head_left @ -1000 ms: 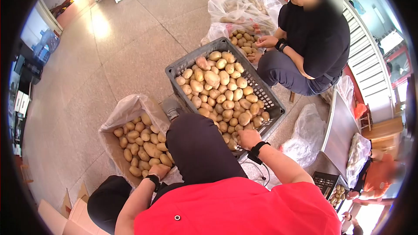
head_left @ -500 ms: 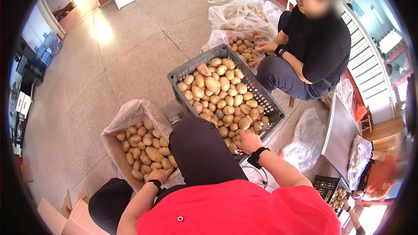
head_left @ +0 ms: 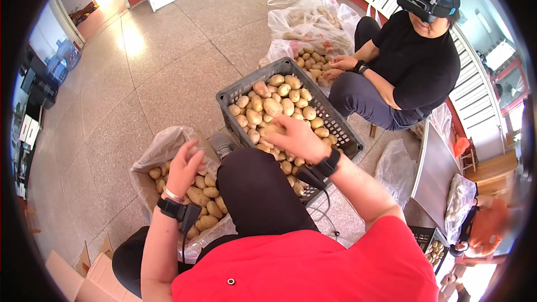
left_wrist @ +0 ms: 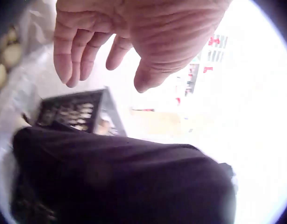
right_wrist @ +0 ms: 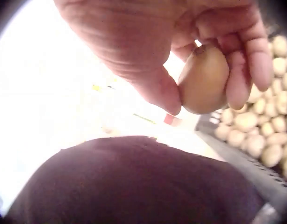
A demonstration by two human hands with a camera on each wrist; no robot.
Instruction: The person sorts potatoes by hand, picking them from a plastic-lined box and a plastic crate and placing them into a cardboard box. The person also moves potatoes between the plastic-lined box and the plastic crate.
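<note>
My right hand point(head_left: 302, 141) is raised over the grey plastic crate point(head_left: 254, 77) of potatoes. Between its thumb and fingers it grips a tan potato point(right_wrist: 204, 80), seen best in the right wrist view. My left hand point(head_left: 183, 172) is held above the cardboard box lined with clear plastic point(head_left: 159, 144), which has potatoes point(head_left: 198, 196) in it. Palm and slightly bent fingers show in the left wrist view, with nothing in them. My dark-trousered knee point(head_left: 251, 190) stands between box and crate.
Across the crate another person point(head_left: 414, 67) in black squats by plastic bags of potatoes point(head_left: 310, 17). A crumpled clear bag point(head_left: 397, 165) lies on the floor at right, near a metal-topped table point(head_left: 433, 173). Cardboard flaps point(head_left: 100, 279) stick up at lower left. A cable hangs near my right wrist.
My left hand has risen out of the box from the potatoes. My right hand has lifted from the crate's near end and moved left, holding a potato. The other person's head has come up.
</note>
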